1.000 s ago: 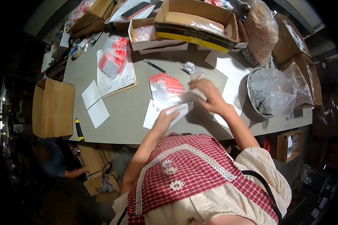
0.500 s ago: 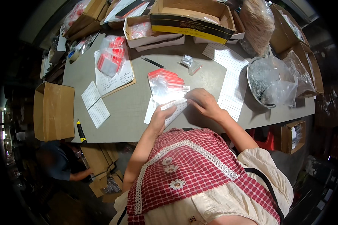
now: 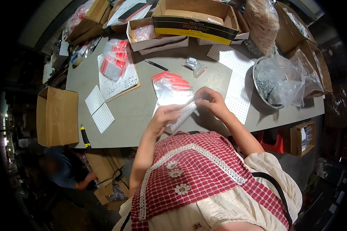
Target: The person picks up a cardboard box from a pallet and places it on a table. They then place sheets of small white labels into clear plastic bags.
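Note:
My left hand (image 3: 162,120) is closed round a white sheet with small printed dots (image 3: 186,114), held tilted just above the table's near edge. At the sheet's upper right corner my right hand (image 3: 213,104) pinches with thumb and forefinger; whether a small piece sits between those fingertips cannot be made out. Just beyond the hands lies a fanned stack of clear zip bags with red tops (image 3: 169,86). Glare washes out the lower part of that stack.
A dotted sheet (image 3: 239,81) lies to the right, beside a bowl of small metal parts (image 3: 264,81). On the left are a clipboard with written paper (image 3: 121,82), more red-topped bags (image 3: 115,63), a yellow-black cutter (image 3: 85,136) and a cardboard box (image 3: 58,117). Boxes line the back; another person (image 3: 61,169) is lower left.
The held sheet has tipped so less of its dotted face shows. My left hand has shifted slightly left, and my right hand slightly right and up. The other person's arm has moved.

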Tool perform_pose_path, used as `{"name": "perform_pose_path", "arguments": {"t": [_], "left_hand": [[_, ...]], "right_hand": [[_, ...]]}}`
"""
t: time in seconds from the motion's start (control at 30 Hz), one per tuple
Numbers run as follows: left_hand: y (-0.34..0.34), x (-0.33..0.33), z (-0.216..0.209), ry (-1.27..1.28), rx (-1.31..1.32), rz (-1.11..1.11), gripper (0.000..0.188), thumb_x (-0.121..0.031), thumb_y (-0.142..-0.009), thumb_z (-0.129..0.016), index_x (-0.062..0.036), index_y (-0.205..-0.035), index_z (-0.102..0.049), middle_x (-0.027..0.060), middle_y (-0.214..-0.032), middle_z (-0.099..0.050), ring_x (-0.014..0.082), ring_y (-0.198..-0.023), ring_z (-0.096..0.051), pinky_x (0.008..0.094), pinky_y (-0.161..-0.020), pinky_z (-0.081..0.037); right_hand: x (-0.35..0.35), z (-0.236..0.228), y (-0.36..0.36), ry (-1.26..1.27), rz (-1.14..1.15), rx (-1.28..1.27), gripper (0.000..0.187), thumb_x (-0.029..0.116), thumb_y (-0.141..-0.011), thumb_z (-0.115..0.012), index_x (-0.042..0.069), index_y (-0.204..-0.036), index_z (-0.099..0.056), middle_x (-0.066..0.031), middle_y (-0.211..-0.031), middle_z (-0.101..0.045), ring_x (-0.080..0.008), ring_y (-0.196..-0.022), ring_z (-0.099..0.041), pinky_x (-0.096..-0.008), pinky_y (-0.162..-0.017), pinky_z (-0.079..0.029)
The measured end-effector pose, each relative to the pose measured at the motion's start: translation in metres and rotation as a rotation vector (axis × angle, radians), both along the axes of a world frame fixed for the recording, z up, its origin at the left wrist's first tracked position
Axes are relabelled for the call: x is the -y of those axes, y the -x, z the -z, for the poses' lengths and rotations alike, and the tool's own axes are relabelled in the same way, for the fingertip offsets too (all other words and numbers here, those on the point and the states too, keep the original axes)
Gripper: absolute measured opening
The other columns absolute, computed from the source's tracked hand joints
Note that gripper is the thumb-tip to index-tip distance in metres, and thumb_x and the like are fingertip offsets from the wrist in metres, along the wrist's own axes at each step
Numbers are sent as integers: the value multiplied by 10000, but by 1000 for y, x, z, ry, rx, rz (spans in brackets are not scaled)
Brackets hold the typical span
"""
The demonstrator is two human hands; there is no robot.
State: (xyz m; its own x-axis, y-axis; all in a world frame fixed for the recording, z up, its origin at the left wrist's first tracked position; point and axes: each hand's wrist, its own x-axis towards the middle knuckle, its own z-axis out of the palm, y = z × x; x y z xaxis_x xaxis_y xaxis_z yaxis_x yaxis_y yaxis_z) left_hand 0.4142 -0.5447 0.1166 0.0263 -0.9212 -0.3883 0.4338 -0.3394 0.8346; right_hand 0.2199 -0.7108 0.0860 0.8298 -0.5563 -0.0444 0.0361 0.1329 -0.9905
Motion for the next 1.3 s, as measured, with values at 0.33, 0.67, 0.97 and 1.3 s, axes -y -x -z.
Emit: {"name": "perform_pose_path", "arguments": {"t": [0.33,0.67,0.97,1.3], "left_hand": [[0,10,21,-69,398,-26,248,-103,-900,-701,56,-1091,-715,44,-891,-710,82,-770,-627,231,-682,-504],[19,5,30,-5,492,-183,234,-166,-908,-685,11,-1049,-742,59,-807,-724,76,-749,-616,270,-681,-498],[24,4,10,42,677,-132,227,-135,-918,-677,-1,-1093,-735,92,-862,-744,94,-772,-646,275,-706,-514],[24,4,27,83,614,-210,229,-151,-907,-688,-10,-1078,-743,112,-876,-755,108,-776,-663,287,-712,-516]], "right_hand": [[-24,-10,-16,531,67,-25,171,68,-862,-678,20,-1024,-656,-91,-991,-684,-222,-924,-663,-337,-823,-522],[-31,-11,-19,1009,124,41,137,116,-837,-707,60,-958,-671,-67,-1030,-678,-282,-1122,-585,-480,-1069,-375],[-25,4,-16,452,86,25,173,178,-858,-705,45,-966,-729,-53,-1028,-689,-239,-1083,-577,-406,-1041,-370],[-31,-8,-22,958,159,39,98,169,-876,-655,89,-930,-671,-45,-964,-675,-247,-1026,-593,-458,-1054,-341]]}}
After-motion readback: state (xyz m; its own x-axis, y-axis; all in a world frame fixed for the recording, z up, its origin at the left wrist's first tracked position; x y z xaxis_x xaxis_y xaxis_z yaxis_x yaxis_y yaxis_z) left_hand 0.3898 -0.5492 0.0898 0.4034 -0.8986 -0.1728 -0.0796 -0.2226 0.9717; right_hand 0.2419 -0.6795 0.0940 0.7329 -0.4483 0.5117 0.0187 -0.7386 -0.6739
